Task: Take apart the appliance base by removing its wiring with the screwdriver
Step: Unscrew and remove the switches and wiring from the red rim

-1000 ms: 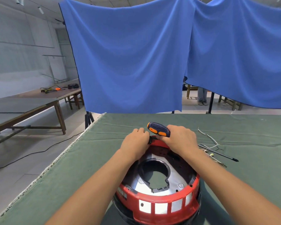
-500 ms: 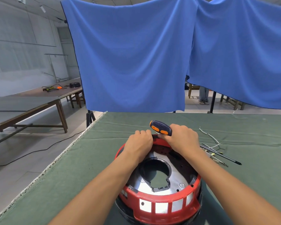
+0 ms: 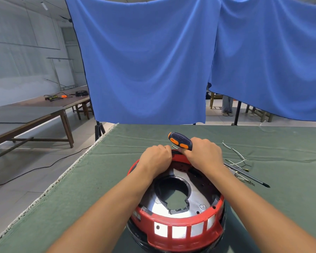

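Note:
The round red appliance base (image 3: pixel 179 227) lies on the green cloth with its silver inner plate (image 3: pixel 195 196) facing up. Both my hands are at its far rim. My left hand (image 3: pixel 156 157) is curled into a fist there and pinches a thin wire (image 3: pixel 174 147) that shows between the hands. My right hand (image 3: pixel 202 154) grips the screwdriver by its dark blue and orange handle (image 3: pixel 180 140), which sticks up to the left. The hand hides the screwdriver's shaft.
Loose white wires (image 3: pixel 237 157) and a long black rod with a pointed tip (image 3: pixel 248 177) lie on the cloth to the right of the base. The table's left edge (image 3: pixel 62 177) drops to the floor. Blue curtains (image 3: pixel 144 61) hang behind.
Both hands have stayed at the far rim, and the left fist has closed in slightly toward the right hand. The screwdriver handle is still held the same way.

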The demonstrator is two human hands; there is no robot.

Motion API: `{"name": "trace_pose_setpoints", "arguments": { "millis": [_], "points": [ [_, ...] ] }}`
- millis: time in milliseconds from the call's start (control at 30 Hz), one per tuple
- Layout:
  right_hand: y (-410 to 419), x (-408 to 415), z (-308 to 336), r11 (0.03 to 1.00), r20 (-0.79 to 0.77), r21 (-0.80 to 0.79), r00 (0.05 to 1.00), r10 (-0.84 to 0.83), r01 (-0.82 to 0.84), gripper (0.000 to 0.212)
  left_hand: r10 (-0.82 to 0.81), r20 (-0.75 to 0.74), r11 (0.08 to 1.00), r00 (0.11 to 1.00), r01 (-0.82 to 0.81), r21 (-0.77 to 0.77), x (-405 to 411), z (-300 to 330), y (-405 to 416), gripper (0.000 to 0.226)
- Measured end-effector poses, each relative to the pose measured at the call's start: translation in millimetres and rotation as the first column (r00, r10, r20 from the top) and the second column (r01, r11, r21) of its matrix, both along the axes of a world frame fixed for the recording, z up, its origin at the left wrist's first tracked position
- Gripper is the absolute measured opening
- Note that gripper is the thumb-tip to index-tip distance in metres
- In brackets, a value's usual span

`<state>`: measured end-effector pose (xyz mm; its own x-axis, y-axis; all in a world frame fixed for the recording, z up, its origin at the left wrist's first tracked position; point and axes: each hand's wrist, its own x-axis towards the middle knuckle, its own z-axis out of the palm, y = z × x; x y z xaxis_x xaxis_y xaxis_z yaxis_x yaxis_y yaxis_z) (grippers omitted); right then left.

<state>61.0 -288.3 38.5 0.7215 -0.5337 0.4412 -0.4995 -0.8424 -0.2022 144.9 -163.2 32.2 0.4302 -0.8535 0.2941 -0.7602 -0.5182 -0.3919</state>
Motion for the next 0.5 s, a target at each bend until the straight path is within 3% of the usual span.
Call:
{"name": "trace_pose_setpoints", "arguments": {
  "millis": [300, 500],
  "points": [
    [-0.6, -1.6, -0.2, 1.000, -0.006, 0.001, 1.000, -0.027, 0.027, 0.044, 0.002, 0.010, 1.000, 1.000, -0.002, 0.026, 0.9, 0.4, 1.2, 0.026],
    [-1.0, -2.4, -0.6, 1.000, -0.007, 0.010, 1.000, -0.026, 0.026, 0.042, -0.017, -0.058, 1.000, 0.998, 0.017, 0.011, 8.5, 1.9, 1.6, 0.016]
  ]
}}
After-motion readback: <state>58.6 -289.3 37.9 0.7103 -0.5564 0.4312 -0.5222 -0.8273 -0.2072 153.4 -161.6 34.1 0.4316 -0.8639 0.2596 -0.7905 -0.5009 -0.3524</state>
